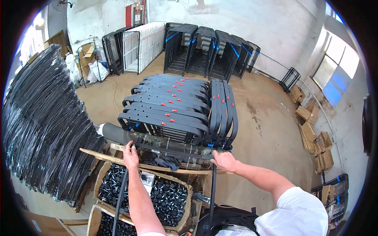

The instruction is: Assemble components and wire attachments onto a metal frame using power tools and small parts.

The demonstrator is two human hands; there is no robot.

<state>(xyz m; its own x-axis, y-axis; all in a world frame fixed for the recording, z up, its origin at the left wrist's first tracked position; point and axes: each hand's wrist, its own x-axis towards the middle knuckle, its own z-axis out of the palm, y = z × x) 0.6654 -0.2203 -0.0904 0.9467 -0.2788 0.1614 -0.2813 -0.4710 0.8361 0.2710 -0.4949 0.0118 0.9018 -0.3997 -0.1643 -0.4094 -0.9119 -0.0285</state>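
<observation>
A black U-shaped metal tube frame (173, 151) lies across the padded bar in front of me, its two legs running down toward my body. My left hand (130, 155) is closed round its left corner; something small and pale shows at the fingertips, too small to name. At the right corner, my right hand (225, 160) grips the same frame. Beneath it is the dark grey padded bar (114, 133), with a crumpled dark cloth (167, 162) below. Under my left forearm, a cardboard box (188, 196) holds many black round-capped feet with pale studs (169, 198).
Beyond the bar stand stacked black curved frames (169, 100) with red pieces. Film-wrapped black tubes (43, 126) rise high at left. A wooden board (98, 155) crosses in front. White frames (143, 47), black frames (201, 51) and cardboard boxes (315, 137) line the walls.
</observation>
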